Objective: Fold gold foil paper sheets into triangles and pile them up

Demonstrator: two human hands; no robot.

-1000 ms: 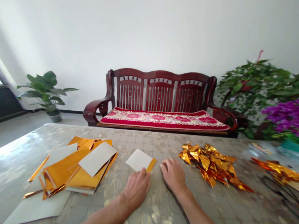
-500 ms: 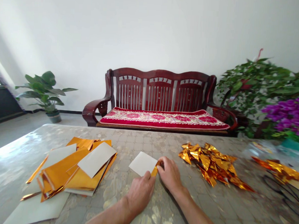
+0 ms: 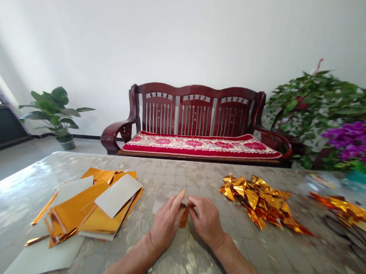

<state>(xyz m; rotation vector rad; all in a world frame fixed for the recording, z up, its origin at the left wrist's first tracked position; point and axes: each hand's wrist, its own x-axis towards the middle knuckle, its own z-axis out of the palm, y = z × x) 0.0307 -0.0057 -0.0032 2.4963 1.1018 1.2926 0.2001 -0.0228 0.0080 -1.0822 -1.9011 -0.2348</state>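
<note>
Grip clenched — left hand [image 3: 166, 223] and right hand [image 3: 206, 221] — gold foil strip [image 3: 184, 217] pinched between them

On the stone-patterned tabletop [image 3: 169, 173], to the left, a loose pile of gold foil sheets and white card [image 3: 75, 207]; to the right, a heap of folded gold foil triangles [image 3: 256, 200]. Beyond the table, a dark red wooden bench [image 3: 196, 113], with a broad-leaved potted plant [image 3: 57, 110] far left and a leafy flowering shrub [image 3: 307, 102] far right.

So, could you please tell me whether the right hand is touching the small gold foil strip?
Touching: the head view shows the right hand pinching the top of the small gold foil strip between its fingers.
</note>
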